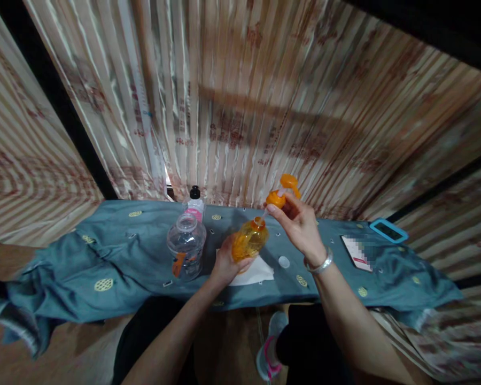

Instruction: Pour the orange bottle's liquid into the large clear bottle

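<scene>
Bare forearms, no sleeves. Silver bangle (pixel 319 263) on the right wrist, dark trousers (pixel 316 342), grey sneaker (pixel 269 350) with pink trim.

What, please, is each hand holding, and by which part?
The left hand grips the orange bottle round its body. The right hand holds the orange pump top by its collar, its tube at the bottle's mouth.

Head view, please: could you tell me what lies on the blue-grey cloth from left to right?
Clear plastic jar with an orange label → translucent orange bottle gripped by the left hand → small white round cap → white card → turquoise-framed rectangular device.
</scene>
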{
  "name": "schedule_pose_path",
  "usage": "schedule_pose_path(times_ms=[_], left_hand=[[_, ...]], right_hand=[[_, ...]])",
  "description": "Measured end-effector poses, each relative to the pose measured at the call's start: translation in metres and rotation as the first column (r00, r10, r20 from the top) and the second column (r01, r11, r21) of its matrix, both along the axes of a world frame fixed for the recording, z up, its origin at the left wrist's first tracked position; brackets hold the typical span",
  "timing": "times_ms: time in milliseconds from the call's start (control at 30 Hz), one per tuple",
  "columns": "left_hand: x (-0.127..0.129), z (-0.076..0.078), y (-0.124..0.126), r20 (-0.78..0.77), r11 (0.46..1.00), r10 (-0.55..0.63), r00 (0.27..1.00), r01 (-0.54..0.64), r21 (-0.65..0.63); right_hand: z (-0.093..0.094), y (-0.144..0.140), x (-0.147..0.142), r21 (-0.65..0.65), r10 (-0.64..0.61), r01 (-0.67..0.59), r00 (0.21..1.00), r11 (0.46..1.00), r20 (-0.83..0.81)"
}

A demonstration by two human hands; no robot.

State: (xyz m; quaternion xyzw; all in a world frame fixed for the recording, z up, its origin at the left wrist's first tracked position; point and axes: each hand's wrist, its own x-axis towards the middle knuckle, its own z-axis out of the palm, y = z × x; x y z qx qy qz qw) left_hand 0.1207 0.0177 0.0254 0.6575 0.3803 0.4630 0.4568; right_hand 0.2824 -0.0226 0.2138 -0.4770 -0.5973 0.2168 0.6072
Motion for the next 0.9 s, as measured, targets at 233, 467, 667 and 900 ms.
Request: schedule_pose_path(times_ms=[233, 467, 667, 900], left_hand=[[-0.001, -0.005, 0.003, 0.021, 1.000, 0.006, 1.000, -0.006, 0.006], [-0.001, -0.007, 0.004, -0.019, 1.000, 0.031, 0.999, -0.031, 0.005], [0.000, -0.007, 0.004, 0.006, 1.000, 0.022, 1.000, -0.022, 0.008], [-0.002, -0.009, 0.007, -0.010, 1.000, 0.015, 1.000, -0.015, 0.019]], right_hand=[[0.010, 0.006, 0.020, -0.058, -0.045, 0.024, 0.922, 0.998, -0.385], [0.024, 0.013, 0.062, -0.050, -0.124, 0.117, 0.807, 0.992, -0.577], [0.038, 0.008, 0.076, -0.042, -0.164, 0.183, 0.731, 0.982, -0.662], [0.047, 0.012, 0.089, -0.093, -0.195, 0.199, 0.594, 0.976, -0.780]])
